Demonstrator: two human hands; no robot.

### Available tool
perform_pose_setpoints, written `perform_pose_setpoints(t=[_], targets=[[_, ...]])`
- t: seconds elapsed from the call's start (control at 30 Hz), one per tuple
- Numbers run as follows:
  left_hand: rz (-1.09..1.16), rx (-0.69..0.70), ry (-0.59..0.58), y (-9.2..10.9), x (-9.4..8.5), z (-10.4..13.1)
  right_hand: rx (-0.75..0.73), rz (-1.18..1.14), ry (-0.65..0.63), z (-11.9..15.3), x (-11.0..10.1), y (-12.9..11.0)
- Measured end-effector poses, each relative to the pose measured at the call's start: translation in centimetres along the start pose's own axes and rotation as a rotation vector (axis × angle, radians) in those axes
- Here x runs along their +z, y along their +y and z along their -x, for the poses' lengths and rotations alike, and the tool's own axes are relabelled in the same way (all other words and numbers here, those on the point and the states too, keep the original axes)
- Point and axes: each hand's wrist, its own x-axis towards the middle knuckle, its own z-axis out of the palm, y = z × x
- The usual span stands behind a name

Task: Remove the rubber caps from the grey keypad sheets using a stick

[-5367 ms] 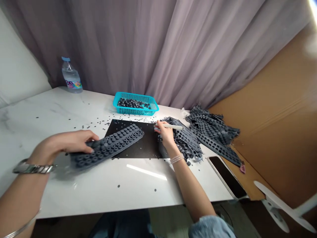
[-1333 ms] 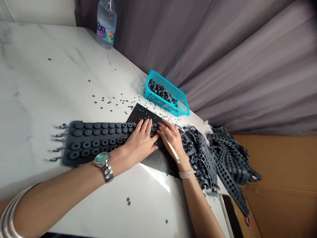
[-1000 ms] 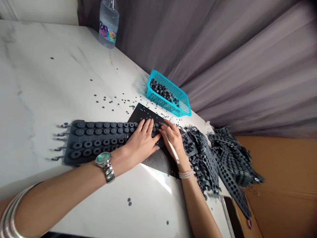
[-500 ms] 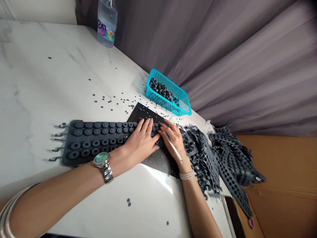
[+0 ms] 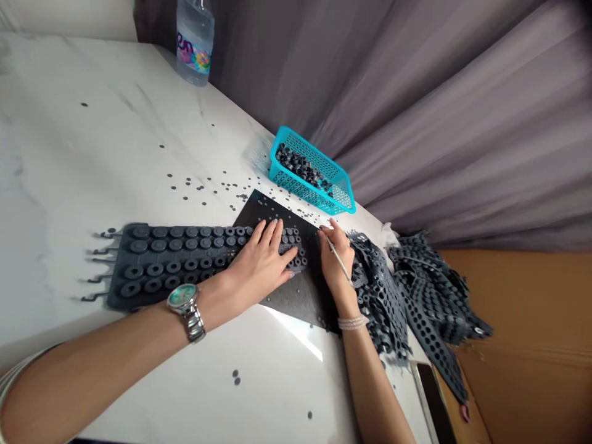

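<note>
My left hand [image 5: 261, 259] lies flat with fingers spread on a dark grey molded rubber sheet [image 5: 185, 246] that bears rows of round raised rings. Under the sheet's right end is a black mat [image 5: 300, 296]. My right hand [image 5: 337, 253] is closed around a thin white pen-like tool [image 5: 340, 262], whose back end points toward my wrist. This hand is just right of the sheet's end, apart from it, over the mat. The tool's tip is mostly hidden by my fingers. Small dark discs [image 5: 237, 377] are scattered on the table and mat.
A turquoise basket [image 5: 314, 176] with many small black rubber pieces stands behind the mat. To the right lie heaps of punched rubber sheets [image 5: 435, 290] and a phone [image 5: 432, 394]. A water bottle [image 5: 195, 46] stands at the back left, before a grey curtain [image 5: 370, 80].
My right hand has moved right with the white tool, away from the sheet's end, uncovering the rings there. My left hand still presses on the sheet. The view has shifted slightly.
</note>
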Motion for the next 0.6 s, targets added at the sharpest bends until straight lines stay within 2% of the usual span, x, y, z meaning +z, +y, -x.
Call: perform_pose_setpoints(t=[0.07,0.2,0.37,0.6], targets=[[-0.008,-0.001,-0.002,0.1,-0.2,0.0,-0.007,-0.074,-0.067,0.3,-0.4,-0.1],[-0.018,0.001,0.005,0.1,-0.2,0.0,-0.141,-0.188,-0.197,0.7,-0.7,-1.5],[-0.011,0.016,0.022,0.0,0.1,0.0,-0.264,-0.178,-0.242,0.5,-0.4,-3.1],[-0.002,0.018,0.028,-0.1,0.6,0.0,-0.341,-0.121,-0.265,0.3,0.0,-3.0]])
